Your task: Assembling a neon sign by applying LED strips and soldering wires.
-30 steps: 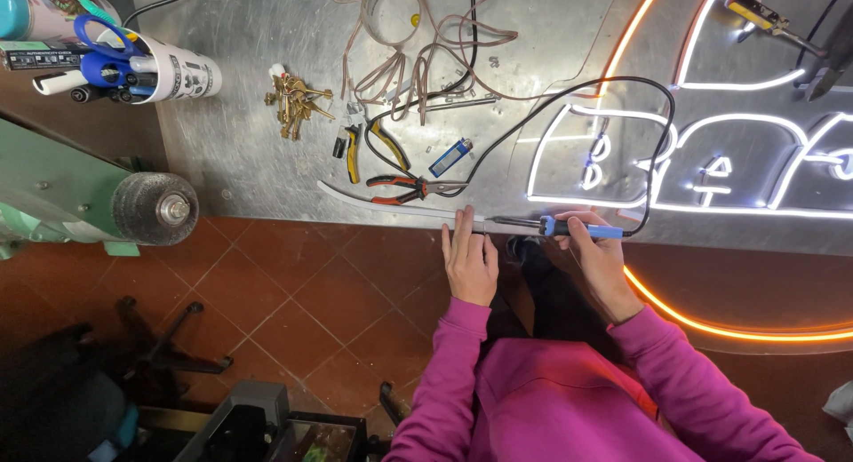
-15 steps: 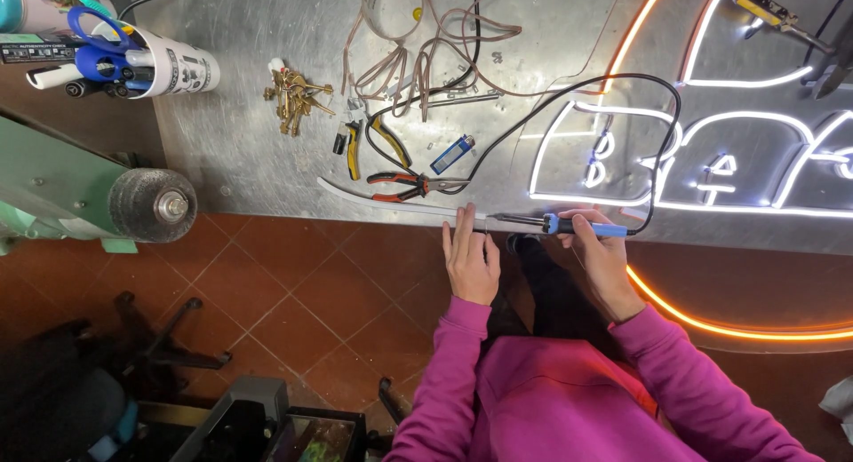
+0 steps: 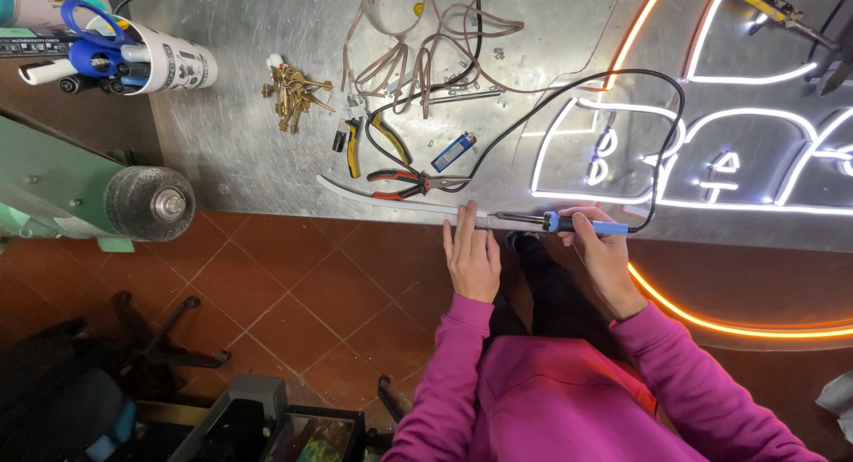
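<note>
My right hand (image 3: 606,256) grips a blue-handled soldering iron (image 3: 573,223) at the near edge of the metal workbench (image 3: 231,115); its black cord (image 3: 662,133) loops back over the bench. The iron's tip points left at a thin white strip (image 3: 391,201) lying along the bench edge. My left hand (image 3: 473,253) rests flat on that strip, fingers together, just left of the tip. Both arms wear magenta sleeves.
Red-handled pliers (image 3: 404,184), yellow-handled cutters (image 3: 373,140), a blue lighter (image 3: 453,151), a bunch of keys (image 3: 291,91) and tangled wires (image 3: 426,44) lie on the bench. A lit neon sign (image 3: 711,151) fills the right. A cup with scissors (image 3: 133,62) stands far left, a grinder wheel (image 3: 149,203) below it.
Both hands stay at the bench edge with the iron on the strip. The view has shifted slightly; nothing else has visibly moved.
</note>
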